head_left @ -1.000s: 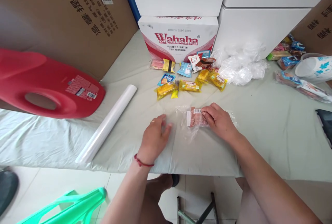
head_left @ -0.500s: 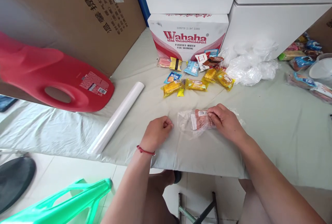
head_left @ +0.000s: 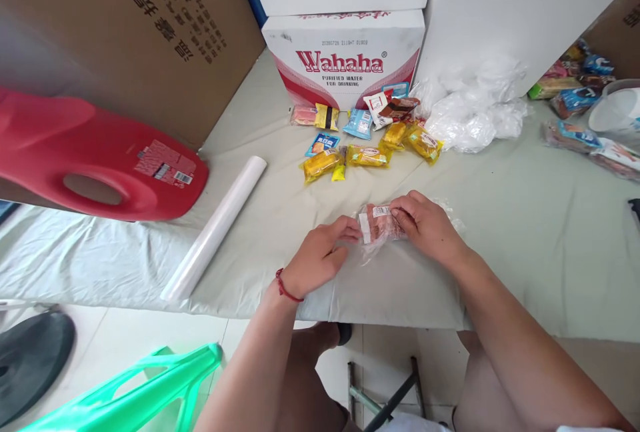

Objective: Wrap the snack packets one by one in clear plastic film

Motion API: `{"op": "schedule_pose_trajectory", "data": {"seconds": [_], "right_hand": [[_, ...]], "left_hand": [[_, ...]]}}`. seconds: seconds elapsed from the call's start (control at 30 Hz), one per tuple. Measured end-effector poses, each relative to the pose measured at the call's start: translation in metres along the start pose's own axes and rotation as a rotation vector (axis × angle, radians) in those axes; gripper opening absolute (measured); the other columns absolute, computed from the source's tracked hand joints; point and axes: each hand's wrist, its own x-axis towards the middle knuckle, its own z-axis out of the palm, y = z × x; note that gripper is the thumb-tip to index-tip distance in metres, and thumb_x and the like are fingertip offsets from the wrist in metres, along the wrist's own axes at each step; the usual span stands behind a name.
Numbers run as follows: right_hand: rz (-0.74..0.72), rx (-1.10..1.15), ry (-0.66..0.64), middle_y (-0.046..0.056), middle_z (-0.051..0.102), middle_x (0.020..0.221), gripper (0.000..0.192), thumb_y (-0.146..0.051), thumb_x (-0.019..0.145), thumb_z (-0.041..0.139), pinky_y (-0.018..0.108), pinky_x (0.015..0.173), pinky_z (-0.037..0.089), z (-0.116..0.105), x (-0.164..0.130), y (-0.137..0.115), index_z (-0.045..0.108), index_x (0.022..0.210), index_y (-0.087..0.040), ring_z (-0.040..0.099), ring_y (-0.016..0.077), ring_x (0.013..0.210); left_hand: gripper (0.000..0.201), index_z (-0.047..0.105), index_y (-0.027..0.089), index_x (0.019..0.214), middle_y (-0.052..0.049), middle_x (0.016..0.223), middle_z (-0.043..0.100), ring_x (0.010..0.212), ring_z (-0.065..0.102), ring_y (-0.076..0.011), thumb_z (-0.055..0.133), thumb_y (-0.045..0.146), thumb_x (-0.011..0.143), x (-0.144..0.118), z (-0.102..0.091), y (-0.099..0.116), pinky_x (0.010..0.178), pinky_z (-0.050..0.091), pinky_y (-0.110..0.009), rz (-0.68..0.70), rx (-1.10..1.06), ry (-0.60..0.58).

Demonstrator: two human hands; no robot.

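A small reddish-brown snack packet (head_left: pixel 379 222) with a barcode label lies on clear plastic wrap (head_left: pixel 373 252) near the table's front edge. My right hand (head_left: pixel 425 222) grips the packet's right part, thumb and fingers closed on it. From the left, my left hand (head_left: pixel 325 252) reaches the packet's white end, its fingers stretched out and thumb apart. The fingertips meet the wrap there. The underside of the packet is hidden. Further back lie several yellow-wrapped snacks (head_left: pixel 368 156) and a blue packet (head_left: pixel 323 145).
A roll of plastic film (head_left: pixel 215 229) lies to the left, beside a red jug (head_left: pixel 125 159) on its side. At the back stand a Wahaha box (head_left: pixel 345 62) and crumpled clear plastic (head_left: pixel 475 112). More snack packets (head_left: pixel 575 102) and a white bowl (head_left: pixel 617 115) sit at far right.
My left hand has moved right to the packet's end and its fingers have opened out. The wrap's left edge is now gathered closer to the packet. My right hand keeps its grip.
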Motion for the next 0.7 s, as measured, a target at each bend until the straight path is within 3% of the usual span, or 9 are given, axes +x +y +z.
{"op": "schedule_pose_trajectory", "data": {"seconds": [0.13,0.2,0.3,0.37,0.43,0.5,0.6,0.7], "right_hand": [[0.019,-0.033,0.015,0.004,0.059,0.091,0.022,-0.028,0.103,0.045,0.031,0.071,0.04,0.001,0.0,-0.001,0.066,0.1,-0.022,0.059,0.0196,0.08],[0.015,-0.034,0.014,0.005,0.06,0.093,0.022,-0.029,0.103,0.045,0.031,0.071,0.041,0.002,0.001,-0.002,0.065,0.1,-0.021,0.06,0.0199,0.081],[0.014,-0.033,0.009,0.005,0.06,0.093,0.023,-0.03,0.104,0.044,0.031,0.071,0.041,0.002,0.001,-0.002,0.065,0.101,-0.021,0.06,0.0197,0.08],[0.025,-0.039,0.013,0.005,0.059,0.093,0.023,-0.03,0.104,0.044,0.031,0.07,0.041,0.002,0.001,-0.003,0.066,0.101,-0.021,0.059,0.0195,0.08],[0.034,-0.039,0.014,0.004,0.059,0.092,0.024,-0.03,0.103,0.044,0.031,0.071,0.041,0.001,0.001,-0.004,0.066,0.101,-0.021,0.059,0.0194,0.079],[0.031,-0.022,0.009,0.004,0.06,0.093,0.024,-0.03,0.104,0.044,0.032,0.072,0.042,0.0,0.001,-0.004,0.066,0.102,-0.021,0.06,0.0194,0.08],[0.017,0.02,-0.003,0.004,0.063,0.094,0.023,-0.03,0.104,0.045,0.032,0.074,0.043,-0.003,0.001,-0.004,0.066,0.102,-0.022,0.061,0.0196,0.084],[0.02,0.042,-0.018,0.004,0.064,0.094,0.021,-0.029,0.103,0.047,0.032,0.076,0.044,-0.004,0.002,-0.002,0.067,0.101,-0.023,0.062,0.0194,0.085]], "left_hand": [[0.056,0.048,0.024,0.123,-0.009,0.129,0.065,0.12,0.067,-0.0268,0.054,0.011,0.069,-0.012,-0.008,0.004,0.1,0.051,-0.042,0.037,0.056,-0.102],[0.06,0.048,0.024,0.128,-0.011,0.133,0.061,0.12,0.066,-0.0279,0.065,0.018,0.071,-0.012,-0.005,0.004,0.101,0.05,-0.043,0.055,0.128,-0.092],[0.052,0.054,0.023,0.122,-0.009,0.118,0.066,0.1,0.068,-0.0249,0.075,0.042,0.078,-0.003,0.009,0.0,0.087,0.051,-0.038,0.02,0.176,0.089],[0.031,0.06,0.022,0.098,-0.004,0.093,0.066,0.083,0.064,-0.0204,0.064,0.052,0.088,0.005,0.019,-0.002,0.075,0.046,-0.033,-0.002,0.19,0.21],[0.04,0.051,0.022,0.07,0.0,0.07,0.055,0.068,0.053,-0.0163,0.047,0.05,0.099,0.011,0.027,-0.004,0.066,0.038,-0.03,-0.067,0.209,0.298],[0.049,0.038,0.022,0.059,0.002,0.058,0.044,0.058,0.043,-0.0146,0.039,0.046,0.102,0.016,0.03,-0.006,0.06,0.031,-0.03,-0.19,0.241,0.369],[0.045,0.039,0.022,0.06,0.001,0.059,0.048,0.058,0.044,-0.0159,0.045,0.043,0.1,0.02,0.03,-0.006,0.058,0.028,-0.031,-0.384,0.353,0.405],[0.023,0.059,0.021,0.079,-0.007,0.087,0.065,0.081,0.059,-0.0235,0.055,0.037,0.096,0.025,0.033,-0.006,0.067,0.041,-0.033,-0.449,0.559,0.477]]}}
